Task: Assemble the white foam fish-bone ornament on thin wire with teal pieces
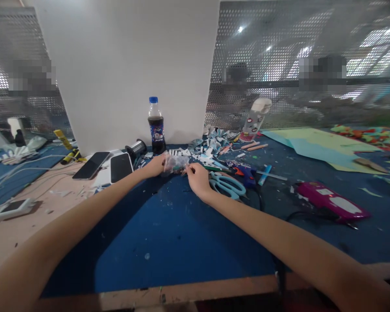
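Note:
A crinkled clear plastic bag [176, 162] is stretched between my two hands over the far part of the blue mat [143, 242]. My left hand [156, 166] has its fingers closed on the bag's left side. On the other side, my right hand [198, 178] pinches the bag's right edge with thumb and forefinger. What lies inside the bag is too blurred to make out. Just right of my right hand rest light blue scissors [229, 185]. Behind the bag spreads a heap of white and blue paper scraps [211, 147].
A cola bottle [156, 128] stands behind my left hand, beside a wire spool [136, 148]. Two phones [121, 168] lie to the left. A blue glue gun [247, 175], a magenta device [333, 200], a tumbler [255, 119] and coloured paper sheets [315, 147] occupy the right side.

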`<state>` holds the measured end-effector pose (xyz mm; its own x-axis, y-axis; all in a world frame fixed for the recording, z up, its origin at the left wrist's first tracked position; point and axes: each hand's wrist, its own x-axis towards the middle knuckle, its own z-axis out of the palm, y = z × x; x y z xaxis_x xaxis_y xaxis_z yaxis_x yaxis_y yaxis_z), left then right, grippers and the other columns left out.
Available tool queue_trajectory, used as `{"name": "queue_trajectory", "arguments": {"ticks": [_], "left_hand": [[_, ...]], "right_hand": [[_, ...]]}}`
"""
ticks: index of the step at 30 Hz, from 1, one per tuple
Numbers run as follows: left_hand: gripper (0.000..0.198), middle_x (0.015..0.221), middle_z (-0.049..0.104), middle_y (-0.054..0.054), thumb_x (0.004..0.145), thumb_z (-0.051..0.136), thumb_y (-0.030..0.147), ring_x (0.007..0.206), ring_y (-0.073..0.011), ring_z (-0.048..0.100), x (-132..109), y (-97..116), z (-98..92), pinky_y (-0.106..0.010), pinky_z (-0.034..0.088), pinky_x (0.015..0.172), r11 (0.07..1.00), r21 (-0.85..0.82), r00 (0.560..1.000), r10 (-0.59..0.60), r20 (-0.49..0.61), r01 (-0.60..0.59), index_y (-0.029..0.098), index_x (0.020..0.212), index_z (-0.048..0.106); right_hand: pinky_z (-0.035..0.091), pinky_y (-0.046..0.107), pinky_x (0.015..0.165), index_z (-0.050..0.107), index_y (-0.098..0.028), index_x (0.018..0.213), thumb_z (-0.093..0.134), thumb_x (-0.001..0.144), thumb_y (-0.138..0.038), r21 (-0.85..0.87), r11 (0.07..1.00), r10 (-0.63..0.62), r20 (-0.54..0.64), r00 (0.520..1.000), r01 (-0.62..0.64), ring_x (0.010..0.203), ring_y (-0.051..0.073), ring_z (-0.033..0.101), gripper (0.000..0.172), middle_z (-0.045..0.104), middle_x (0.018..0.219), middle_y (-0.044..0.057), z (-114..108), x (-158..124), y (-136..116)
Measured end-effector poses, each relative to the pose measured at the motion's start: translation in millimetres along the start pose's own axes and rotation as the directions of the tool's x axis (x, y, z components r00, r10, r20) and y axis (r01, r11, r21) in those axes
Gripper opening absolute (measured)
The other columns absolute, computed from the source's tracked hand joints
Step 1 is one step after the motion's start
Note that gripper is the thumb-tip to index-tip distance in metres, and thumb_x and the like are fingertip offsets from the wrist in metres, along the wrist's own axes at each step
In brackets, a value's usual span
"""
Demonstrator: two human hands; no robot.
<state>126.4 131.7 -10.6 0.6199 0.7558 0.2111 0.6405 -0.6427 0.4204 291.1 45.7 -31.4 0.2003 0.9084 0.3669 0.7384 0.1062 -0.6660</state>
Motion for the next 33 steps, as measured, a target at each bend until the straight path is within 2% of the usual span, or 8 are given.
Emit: {"name": "queue_trajectory", "arguments": {"ticks": [4, 8, 14, 18, 29, 33], "left_hand": [[0.010, 0.080, 0.066, -0.006, 0.074, 0.054, 0.024, 0.075, -0.0200, 0.060, -1, 8, 2.1, -0.026, 0.042, 0.069, 0.997, 0.081, 0.999, 0.009, 0.049, -0.013, 0.018, 0.075, 0.062], [0.014, 0.083, 0.067, -0.011, 0.076, 0.056, 0.027, 0.082, -0.0234, 0.061, -3, 18, 7.9, -0.030, 0.042, 0.071, 0.984, 0.174, 0.998, -0.037, 0.051, 0.028, 0.017, 0.068, 0.062], [0.024, 0.097, 0.063, -0.007, 0.086, 0.052, 0.034, 0.088, -0.0175, 0.059, 3, 23, 14.2, -0.038, 0.047, 0.080, 0.952, 0.284, 0.988, -0.138, 0.062, 0.115, 0.013, 0.094, 0.061], [0.026, 0.104, 0.060, -0.007, 0.088, 0.051, 0.033, 0.092, -0.0178, 0.059, 6, 23, 18.3, -0.039, 0.049, 0.081, 0.925, 0.353, 0.979, -0.183, 0.084, 0.143, 0.014, 0.104, 0.058], [0.025, 0.105, 0.060, -0.007, 0.088, 0.052, 0.031, 0.091, -0.0174, 0.060, -1, 32, 16.7, -0.037, 0.051, 0.079, 0.919, 0.385, 0.979, -0.146, 0.140, 0.081, 0.014, 0.106, 0.057], [0.022, 0.102, 0.061, -0.007, 0.088, 0.052, 0.030, 0.089, -0.0164, 0.060, 1, 37, 7.6, -0.036, 0.051, 0.079, 0.924, 0.375, 0.981, -0.135, 0.143, 0.072, 0.014, 0.101, 0.059]], "right_hand": [[0.050, 0.032, 0.074, 0.060, -0.016, 0.096, 0.048, 0.091, -0.032, -0.005, 1.000, -0.018, -0.001, 1.000, 0.018, 0.080, 0.013, 0.059, 0.021, 0.062, 0.095, 0.005, 1, 0, 1], [0.050, 0.032, 0.074, 0.060, -0.015, 0.095, 0.048, 0.091, -0.031, -0.002, 1.000, -0.022, -0.001, 1.000, 0.022, 0.079, 0.013, 0.059, 0.020, 0.062, 0.093, 0.004, 2, 1, 2], [0.050, 0.032, 0.073, 0.060, -0.015, 0.096, 0.048, 0.091, -0.032, 0.016, 1.000, -0.019, -0.025, 1.000, 0.020, 0.079, 0.013, 0.060, 0.021, 0.062, 0.094, 0.004, 2, 0, 2], [0.051, 0.032, 0.074, 0.060, -0.016, 0.099, 0.047, 0.091, -0.032, 0.032, 0.999, -0.010, -0.032, 0.999, 0.012, 0.081, 0.013, 0.060, 0.022, 0.062, 0.098, 0.005, 2, 0, 2], [0.051, 0.035, 0.077, 0.058, -0.016, 0.105, 0.049, 0.091, -0.032, 0.105, 0.994, -0.001, -0.051, 0.999, 0.006, 0.087, 0.015, 0.060, 0.023, 0.060, 0.105, 0.006, 4, 1, 3], [0.051, 0.034, 0.076, 0.059, -0.016, 0.102, 0.048, 0.091, -0.032, 0.112, 0.994, 0.021, -0.059, 0.998, -0.014, 0.084, 0.015, 0.060, 0.023, 0.061, 0.102, 0.006, 2, 1, 2]]}}
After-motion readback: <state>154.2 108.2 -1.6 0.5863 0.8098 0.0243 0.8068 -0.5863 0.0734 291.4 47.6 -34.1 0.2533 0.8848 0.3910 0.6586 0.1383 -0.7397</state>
